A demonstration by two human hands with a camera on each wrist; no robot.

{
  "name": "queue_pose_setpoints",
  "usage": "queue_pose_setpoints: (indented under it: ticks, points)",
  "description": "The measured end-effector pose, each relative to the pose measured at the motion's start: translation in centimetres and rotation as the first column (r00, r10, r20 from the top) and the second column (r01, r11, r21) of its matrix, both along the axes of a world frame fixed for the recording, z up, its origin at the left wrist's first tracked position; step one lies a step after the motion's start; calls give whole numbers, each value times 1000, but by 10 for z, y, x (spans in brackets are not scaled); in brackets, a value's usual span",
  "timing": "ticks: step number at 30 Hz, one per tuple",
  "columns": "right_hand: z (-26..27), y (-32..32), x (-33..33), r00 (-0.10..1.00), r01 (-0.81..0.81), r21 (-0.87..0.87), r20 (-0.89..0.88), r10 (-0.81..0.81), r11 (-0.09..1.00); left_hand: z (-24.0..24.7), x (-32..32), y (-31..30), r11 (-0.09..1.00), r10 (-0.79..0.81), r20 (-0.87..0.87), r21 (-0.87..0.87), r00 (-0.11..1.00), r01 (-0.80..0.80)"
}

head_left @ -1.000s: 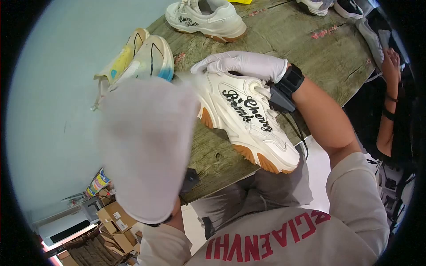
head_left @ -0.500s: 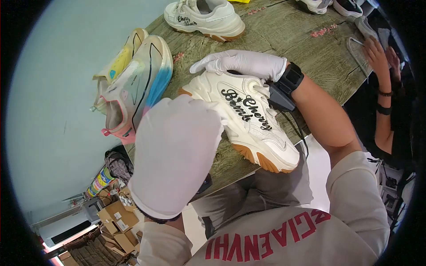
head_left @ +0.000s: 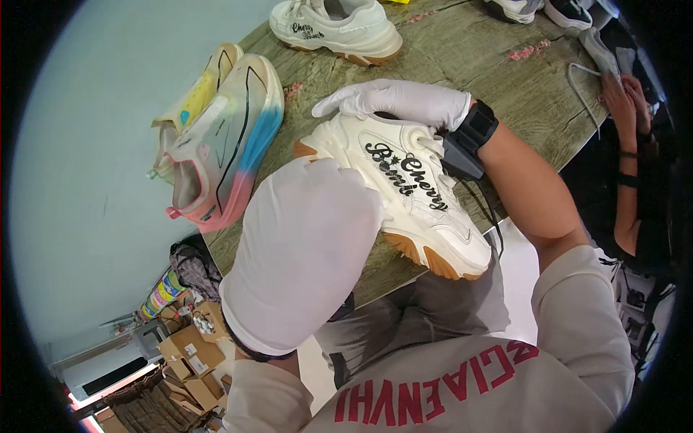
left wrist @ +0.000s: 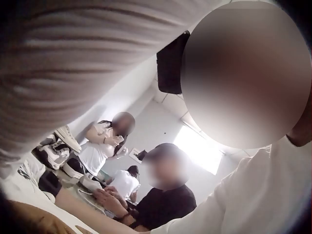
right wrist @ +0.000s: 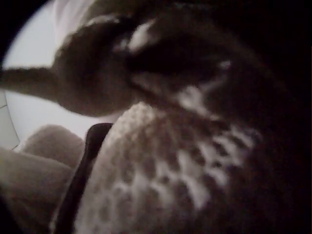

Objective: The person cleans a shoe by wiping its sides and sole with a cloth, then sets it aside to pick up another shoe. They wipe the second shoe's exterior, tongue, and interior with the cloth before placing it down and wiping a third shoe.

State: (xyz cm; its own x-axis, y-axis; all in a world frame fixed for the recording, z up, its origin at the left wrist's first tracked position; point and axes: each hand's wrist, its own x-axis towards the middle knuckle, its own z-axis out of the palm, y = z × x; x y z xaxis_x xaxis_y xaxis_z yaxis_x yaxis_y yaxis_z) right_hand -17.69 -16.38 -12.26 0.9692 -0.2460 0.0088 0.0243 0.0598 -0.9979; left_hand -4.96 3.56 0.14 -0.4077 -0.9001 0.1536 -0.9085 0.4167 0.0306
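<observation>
The white shoe [head_left: 393, 169] with black lettering and a tan sole lies on its side, lettering up. My right hand [head_left: 404, 101], in a thin white glove, holds it along its opening, its fingers partly hidden behind the collar. My left hand [head_left: 307, 249] is under a loose white covering that hides its fingers; the covering's far edge meets the shoe's side near the heel. In the left wrist view, pleated white fabric [left wrist: 83, 58] fills the upper left. Dark, blurred mesh [right wrist: 170, 180] and laces appear in the right wrist view.
On the wooden table [head_left: 462, 72], a matching white shoe [head_left: 339, 32] stands at the back, and a multicoloured shoe [head_left: 234, 144] and a yellow shoe [head_left: 198, 97] stand at the left. Another person's hands [head_left: 624, 101] are at the right edge. Boxes [head_left: 191, 353] lie below left.
My covered left hand has come right onto the shoe's side, uncovering the multicoloured shoe. My right hand and the shoe have barely moved. The other person's hands have shifted.
</observation>
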Motion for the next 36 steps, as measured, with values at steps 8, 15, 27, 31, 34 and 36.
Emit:
queue_pose_setpoints:
  ticks: [8, 15, 27, 31, 34, 36]
  points:
    - [0, -2, 0, 999, -18, -13, 29, 19, 1000, 3, -22, 10, 999, 38, -24, -10, 999, -38]
    - [0, -1, 0, 999, -3, -94, 48, 8, 996, 9, -17, 5, 1000, -25, -87, 11, 996, 26]
    - [-1, 0, 0, 1000, -16, -12, 0, 16, 1000, 24, 9, -31, 596, 469, -585, -344, 662, -726]
    - [1, 1, 0, 1000, -6, 25, -2, 6, 1000, 15, 6, -31, 950, 136, -28, -278, 990, -138]
    - [-3, 0, 1, 1000, -17, 64, 27, 15, 998, 12, -5, -31, 994, 91, 106, -75, 990, -83]
    - [-6, -2, 1, 999, -30, 87, 37, 27, 996, 10, -5, -30, 993, 96, 104, -75, 990, -88]
